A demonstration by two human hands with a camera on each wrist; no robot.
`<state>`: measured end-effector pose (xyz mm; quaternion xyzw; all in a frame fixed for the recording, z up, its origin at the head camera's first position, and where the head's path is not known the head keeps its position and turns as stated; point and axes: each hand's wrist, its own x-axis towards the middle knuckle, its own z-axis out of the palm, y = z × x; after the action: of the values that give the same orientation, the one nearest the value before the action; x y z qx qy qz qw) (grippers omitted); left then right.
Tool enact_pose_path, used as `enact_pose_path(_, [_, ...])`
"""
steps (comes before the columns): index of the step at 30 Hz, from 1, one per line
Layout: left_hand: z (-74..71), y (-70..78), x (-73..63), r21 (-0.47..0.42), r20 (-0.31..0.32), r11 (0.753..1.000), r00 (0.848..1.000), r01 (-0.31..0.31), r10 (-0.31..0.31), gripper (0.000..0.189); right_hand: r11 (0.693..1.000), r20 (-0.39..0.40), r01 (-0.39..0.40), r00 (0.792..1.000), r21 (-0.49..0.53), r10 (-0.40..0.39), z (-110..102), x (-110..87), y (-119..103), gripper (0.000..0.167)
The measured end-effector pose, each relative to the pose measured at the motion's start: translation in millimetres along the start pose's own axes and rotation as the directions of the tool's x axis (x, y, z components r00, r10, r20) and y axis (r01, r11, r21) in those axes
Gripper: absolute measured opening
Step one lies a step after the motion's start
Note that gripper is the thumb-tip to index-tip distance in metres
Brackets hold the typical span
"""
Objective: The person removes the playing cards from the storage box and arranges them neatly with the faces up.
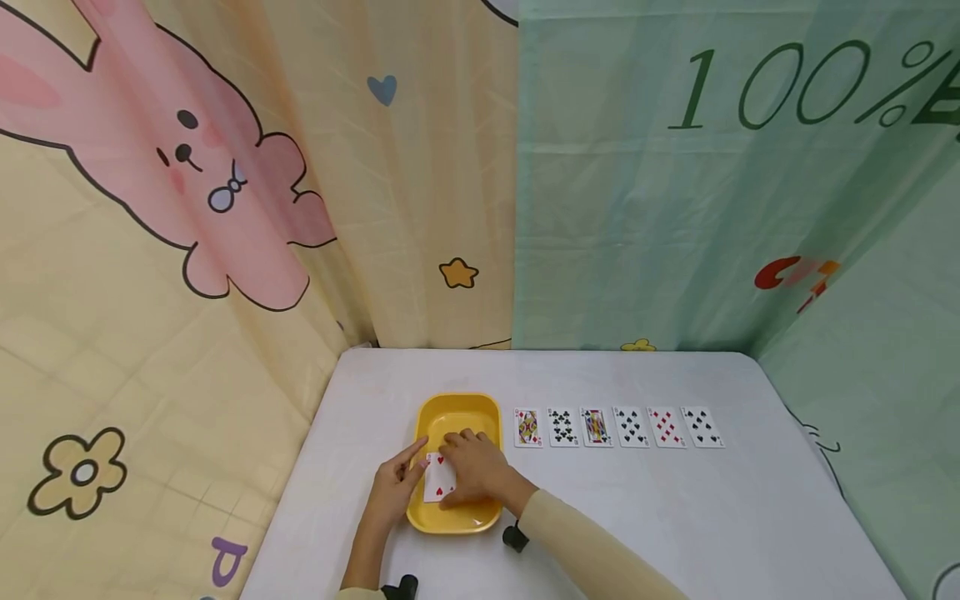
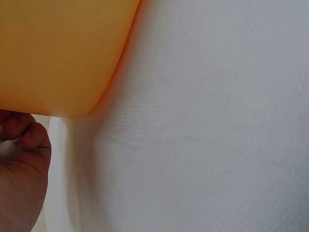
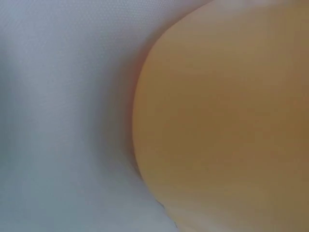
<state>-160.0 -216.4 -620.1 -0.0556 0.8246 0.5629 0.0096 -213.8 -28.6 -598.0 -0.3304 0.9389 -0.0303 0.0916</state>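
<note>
Yellow tray [image 1: 453,521]: left hand [image 1: 392,487], fingers curled at left rim; right hand [image 1: 476,468] overlaps heart card [image 1: 437,483], pinch indeterminable; six-card row [image 1: 632,427] stands between tray and counter's [image 1: 645,517] right edge.

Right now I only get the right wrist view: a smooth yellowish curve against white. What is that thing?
Observer: The head view shows that it's a yellow tray.
Operator: Oh! Is there anything inside?
Observer: Yes, a playing card with red hearts, face up.
Operator: And where's the right hand in all this?
Observer: The right hand is over the tray, hiding part of that card.
</note>
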Motion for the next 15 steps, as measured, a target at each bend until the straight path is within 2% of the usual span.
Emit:
enact_pose_path(7, [1.2, -1.6, -0.1, -0.009, 0.009, 1.000, 1.000, 0.003, -0.003, 0.042, 0.999, -0.018, 0.023, 1.000, 0.026, -0.023, -1, -3.0, 3, 0.095])
enact_pose_path(12, [0.4, -1.4, 0.7, 0.001, 0.004, 1.000, 1.000, -0.004, 0.004, 0.042, 0.997, -0.076, 0.048, 0.996, 0.064, -0.043, -11, -8.6, 7, 0.094])
enact_pose_path(15, [-0.1, -1.6, 1.0, 0.009, 0.001, 1.000, 1.000, 0.013, -0.013, 0.042, 0.995, -0.104, 0.056, 0.993, 0.078, -0.048, -18, -13.3, 11, 0.093])
